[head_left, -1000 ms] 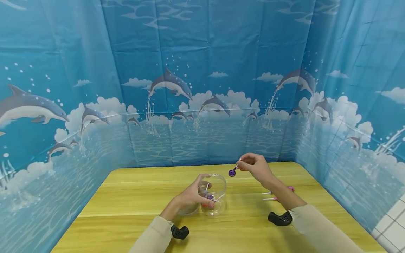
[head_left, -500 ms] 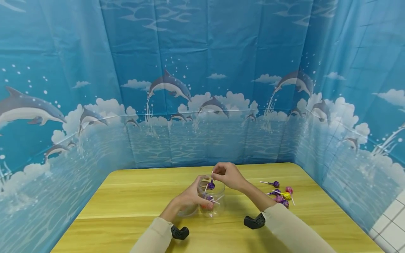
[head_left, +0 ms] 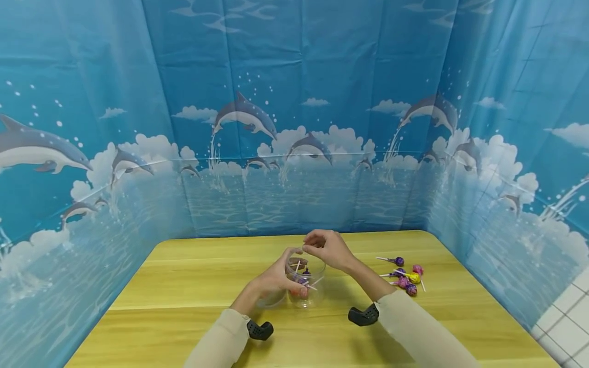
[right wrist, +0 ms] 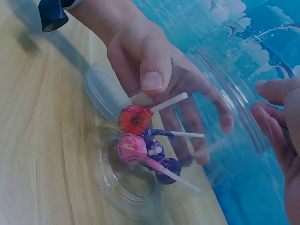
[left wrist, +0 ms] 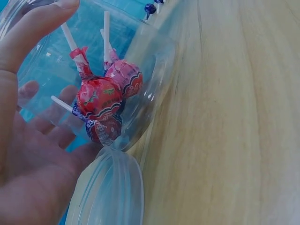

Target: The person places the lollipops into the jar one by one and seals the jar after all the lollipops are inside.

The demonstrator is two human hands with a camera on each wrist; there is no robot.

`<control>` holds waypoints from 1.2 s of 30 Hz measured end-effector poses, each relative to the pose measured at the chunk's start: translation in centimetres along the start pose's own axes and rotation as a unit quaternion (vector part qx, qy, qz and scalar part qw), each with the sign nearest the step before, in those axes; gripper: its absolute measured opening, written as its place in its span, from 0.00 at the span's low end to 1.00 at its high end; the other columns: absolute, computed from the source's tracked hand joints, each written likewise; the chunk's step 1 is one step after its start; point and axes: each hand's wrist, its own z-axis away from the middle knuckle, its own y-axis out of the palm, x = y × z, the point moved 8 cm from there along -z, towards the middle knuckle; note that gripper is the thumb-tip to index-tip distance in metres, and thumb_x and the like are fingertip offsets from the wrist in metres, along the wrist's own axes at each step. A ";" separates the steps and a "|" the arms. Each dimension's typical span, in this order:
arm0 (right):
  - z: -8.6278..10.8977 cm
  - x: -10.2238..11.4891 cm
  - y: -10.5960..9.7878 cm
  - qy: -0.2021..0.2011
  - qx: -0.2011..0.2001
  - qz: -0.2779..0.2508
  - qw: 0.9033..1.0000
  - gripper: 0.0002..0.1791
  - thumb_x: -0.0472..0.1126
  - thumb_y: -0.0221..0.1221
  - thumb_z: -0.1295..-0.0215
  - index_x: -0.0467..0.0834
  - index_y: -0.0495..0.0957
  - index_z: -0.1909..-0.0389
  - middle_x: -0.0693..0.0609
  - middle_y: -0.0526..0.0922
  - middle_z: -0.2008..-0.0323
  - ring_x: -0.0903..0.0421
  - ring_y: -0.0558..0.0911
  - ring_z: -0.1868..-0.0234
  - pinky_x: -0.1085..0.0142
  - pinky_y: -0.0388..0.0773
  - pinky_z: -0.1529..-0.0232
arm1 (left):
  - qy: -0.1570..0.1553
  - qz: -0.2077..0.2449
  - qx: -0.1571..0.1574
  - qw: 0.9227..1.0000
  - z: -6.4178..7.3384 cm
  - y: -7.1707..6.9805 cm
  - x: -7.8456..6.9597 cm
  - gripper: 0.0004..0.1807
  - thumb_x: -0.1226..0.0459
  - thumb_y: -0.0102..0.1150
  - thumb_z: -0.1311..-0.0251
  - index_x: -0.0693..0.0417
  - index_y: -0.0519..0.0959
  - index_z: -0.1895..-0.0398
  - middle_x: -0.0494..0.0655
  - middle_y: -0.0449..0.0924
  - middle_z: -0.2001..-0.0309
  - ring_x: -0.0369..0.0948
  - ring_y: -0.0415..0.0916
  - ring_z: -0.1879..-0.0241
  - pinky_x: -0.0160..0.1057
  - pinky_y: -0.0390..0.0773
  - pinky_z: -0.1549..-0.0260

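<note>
On the wood-grain bench point(head_left: 207, 286), near its middle, stands a clear jar point(head_left: 317, 292) with its mouth facing up. The left grip point(head_left: 276, 276) is wrapped round the jar's side, thumb on one face and fingers on the other, the fingers visible through the clear wall. The right grip point(head_left: 329, 250) is at the jar's mouth, just above the rim; its fingers are loosely bent, with the tips slightly apart in the right wrist view.

Contents of the jar: a red lollipop point(right wrist: 133, 118), a pink lollipop point(right wrist: 131, 149) and purple lollipops, one point(right wrist: 168, 172) with a blurred stick slanting toward the mouth. All lie heaped low in the jar, sticks at differing angles. The exact number of purple ones cannot be told.

Just beside the jar, on the left-hand side, is a translucent round lid point(left wrist: 110, 192); contact with the jar cannot be confirmed.

Well to the right lies a loose group of wrapped lollipops, among them a yellow lollipop point(head_left: 414, 278), with pink and purple ones round it. Behind the bench hangs a blue dolphin-print curtain point(head_left: 276, 61). Both sleeves are pale.
</note>
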 end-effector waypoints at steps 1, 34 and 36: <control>-0.1 0.1 0.0 -0.003 0.006 0.002 1.000 0.08 0.41 0.67 0.29 0.45 0.85 0.53 0.55 0.87 0.61 0.57 0.85 0.63 0.58 0.82 0.61 | 0.003 0.003 0.003 1.000 0.0 0.0 0.0 0.50 0.63 0.76 0.42 0.45 0.54 0.22 0.59 0.65 0.28 0.59 0.65 0.31 0.50 0.75 0.41; 4.8 -3.3 -8.5 0.043 -0.020 0.046 0.998 0.09 0.43 0.66 0.28 0.44 0.85 0.52 0.52 0.86 0.59 0.53 0.85 0.58 0.57 0.82 0.58 | -0.004 -0.005 -0.015 1.000 0.1 -0.2 0.1 0.50 0.63 0.78 0.44 0.44 0.56 0.23 0.63 0.65 0.29 0.60 0.66 0.32 0.53 0.72 0.39; 5.4 -3.8 -9.2 0.049 -0.027 0.056 0.997 0.09 0.43 0.66 0.28 0.45 0.85 0.52 0.53 0.86 0.59 0.54 0.85 0.58 0.56 0.81 0.57 | -0.003 -0.007 -0.013 1.000 -0.1 -0.2 0.1 0.50 0.63 0.78 0.44 0.44 0.56 0.23 0.62 0.65 0.29 0.59 0.66 0.32 0.53 0.72 0.39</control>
